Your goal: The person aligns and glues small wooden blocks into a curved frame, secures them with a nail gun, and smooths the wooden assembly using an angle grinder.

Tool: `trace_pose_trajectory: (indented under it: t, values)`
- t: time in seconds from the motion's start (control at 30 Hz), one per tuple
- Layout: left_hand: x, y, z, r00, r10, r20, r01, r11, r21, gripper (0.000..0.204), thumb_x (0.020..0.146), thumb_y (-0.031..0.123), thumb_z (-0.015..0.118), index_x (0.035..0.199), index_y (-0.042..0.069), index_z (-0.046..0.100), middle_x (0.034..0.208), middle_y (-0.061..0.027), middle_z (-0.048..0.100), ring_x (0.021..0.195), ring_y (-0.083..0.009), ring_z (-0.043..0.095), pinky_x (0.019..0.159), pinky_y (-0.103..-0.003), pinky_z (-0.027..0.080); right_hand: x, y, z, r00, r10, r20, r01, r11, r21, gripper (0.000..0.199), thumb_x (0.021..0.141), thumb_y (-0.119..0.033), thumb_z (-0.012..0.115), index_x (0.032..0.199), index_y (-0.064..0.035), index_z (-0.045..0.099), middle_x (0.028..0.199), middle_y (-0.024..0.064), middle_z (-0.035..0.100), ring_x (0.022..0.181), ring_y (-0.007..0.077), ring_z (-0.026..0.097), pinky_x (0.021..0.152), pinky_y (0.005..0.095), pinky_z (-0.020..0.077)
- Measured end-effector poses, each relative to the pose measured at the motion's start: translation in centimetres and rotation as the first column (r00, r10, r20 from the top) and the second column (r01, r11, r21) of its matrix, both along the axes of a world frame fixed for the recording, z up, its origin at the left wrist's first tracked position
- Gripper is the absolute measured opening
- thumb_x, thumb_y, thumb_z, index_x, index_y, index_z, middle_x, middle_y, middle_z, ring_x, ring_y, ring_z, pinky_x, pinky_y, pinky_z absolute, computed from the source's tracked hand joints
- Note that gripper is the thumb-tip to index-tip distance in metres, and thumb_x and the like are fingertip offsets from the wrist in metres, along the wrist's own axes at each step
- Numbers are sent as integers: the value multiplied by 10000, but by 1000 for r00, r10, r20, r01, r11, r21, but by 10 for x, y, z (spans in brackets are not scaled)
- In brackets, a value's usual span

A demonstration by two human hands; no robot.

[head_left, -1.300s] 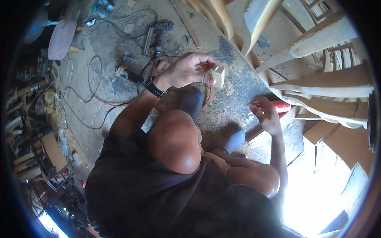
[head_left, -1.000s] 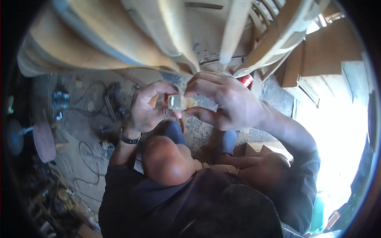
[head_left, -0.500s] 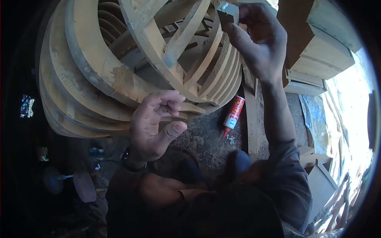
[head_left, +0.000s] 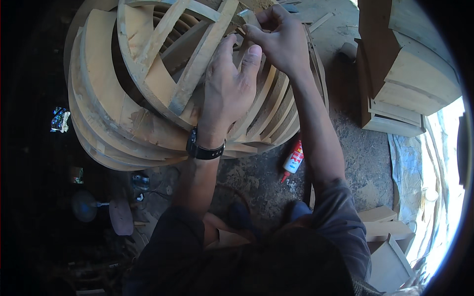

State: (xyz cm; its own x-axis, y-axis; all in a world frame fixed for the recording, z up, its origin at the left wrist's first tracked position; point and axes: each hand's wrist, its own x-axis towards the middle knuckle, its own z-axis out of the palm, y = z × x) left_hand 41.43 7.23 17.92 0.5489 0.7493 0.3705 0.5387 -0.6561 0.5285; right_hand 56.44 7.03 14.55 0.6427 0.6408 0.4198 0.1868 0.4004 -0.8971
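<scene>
A stack of curved wooden frames (head_left: 113, 98) fills the upper left. My left hand (head_left: 229, 89), with a black watch on the wrist, lies flat against the slats near the top of the stack and grips nothing. Just above it, my right hand (head_left: 279, 39) pinches a small pale piece (head_left: 246, 16) against the upper end of a slat. My left thumb tip almost touches the right hand.
A white glue bottle with a red cap and label (head_left: 294, 160) lies on the dusty floor below the stack. Boxy wooden parts (head_left: 410, 74) stand at the right, more boards (head_left: 382, 222) at lower right. A small fan (head_left: 84, 206) sits in the dark lower left.
The view has swung up from the floor to the wooden stack. My left hand moved up and settled on the slats. My right hand brought the small piece down to the slat end.
</scene>
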Motion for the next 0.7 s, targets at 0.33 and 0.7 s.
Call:
trace_pose_trajectory:
  t: [0.33,0.7]
  values:
    - [6,15,-9,971,-91,223,141,965,-220,700,1034,355,537,1496,-114,299,1440,-319,501,1363,-401,514,1132,-456,413,-3,4,-13,995,91,33,-93,992,87,213,881,-171,738,966,20,699,800,77,728,690,99,666,615,280,520]
    - [-3,6,-4,999,39,5,-38,997,-69,758,919,258,651,1508,-111,349,1513,-280,460,1433,-331,442,1150,-423,378,-8,-2,-5,996,92,21,-93,992,79,214,858,-196,744,884,10,689,689,89,699,587,123,658,560,305,505]
